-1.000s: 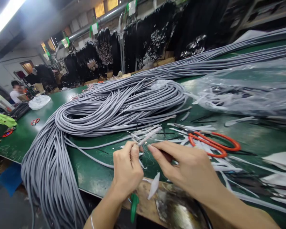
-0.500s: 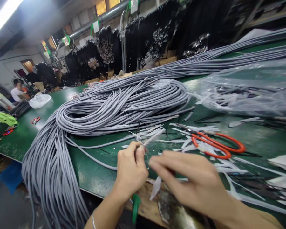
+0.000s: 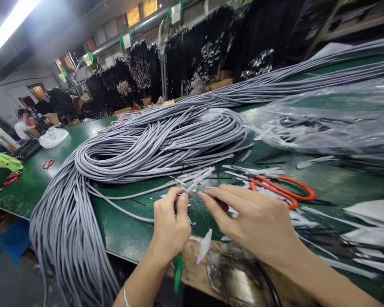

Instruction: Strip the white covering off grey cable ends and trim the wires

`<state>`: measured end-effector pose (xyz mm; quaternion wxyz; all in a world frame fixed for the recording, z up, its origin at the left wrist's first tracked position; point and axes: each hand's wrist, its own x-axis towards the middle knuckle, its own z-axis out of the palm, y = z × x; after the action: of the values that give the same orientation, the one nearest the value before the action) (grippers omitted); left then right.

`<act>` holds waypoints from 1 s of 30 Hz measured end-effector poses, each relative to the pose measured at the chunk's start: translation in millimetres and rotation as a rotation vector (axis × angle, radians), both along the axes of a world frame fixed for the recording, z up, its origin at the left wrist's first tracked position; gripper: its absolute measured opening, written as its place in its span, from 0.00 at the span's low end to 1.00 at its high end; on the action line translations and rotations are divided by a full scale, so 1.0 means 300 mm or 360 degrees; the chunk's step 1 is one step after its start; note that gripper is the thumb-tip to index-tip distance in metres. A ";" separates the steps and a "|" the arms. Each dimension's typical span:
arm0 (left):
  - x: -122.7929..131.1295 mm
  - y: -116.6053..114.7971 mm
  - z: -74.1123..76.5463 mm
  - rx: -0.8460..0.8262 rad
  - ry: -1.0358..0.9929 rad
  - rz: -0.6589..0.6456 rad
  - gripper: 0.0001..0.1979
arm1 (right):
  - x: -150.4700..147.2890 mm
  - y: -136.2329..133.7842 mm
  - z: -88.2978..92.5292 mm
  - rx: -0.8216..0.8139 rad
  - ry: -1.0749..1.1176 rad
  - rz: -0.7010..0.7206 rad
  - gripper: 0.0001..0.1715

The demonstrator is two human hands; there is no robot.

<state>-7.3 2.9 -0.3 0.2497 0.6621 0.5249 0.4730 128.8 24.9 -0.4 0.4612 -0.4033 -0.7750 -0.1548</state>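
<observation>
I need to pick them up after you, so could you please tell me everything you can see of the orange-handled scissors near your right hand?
The orange-handled scissors lie flat on the green table, just beyond the right hand, which does not touch them. Two long, narrow orange loops, plastic-looking, point right; the metal blades point left and look shut. White strips lie scattered around and partly under them.

Bare forearms, a thin bangle (image 3: 124, 297) on the left wrist
</observation>
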 end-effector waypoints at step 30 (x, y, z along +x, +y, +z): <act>-0.012 0.007 0.004 -0.0182 -0.0248 0.0047 0.15 | -0.041 -0.019 -0.004 -0.0593 0.0250 0.0373 0.17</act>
<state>-10.9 5.0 0.9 0.3201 0.6001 0.5398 0.4959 116.4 19.3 -1.5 0.4525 -0.3997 -0.7934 0.0774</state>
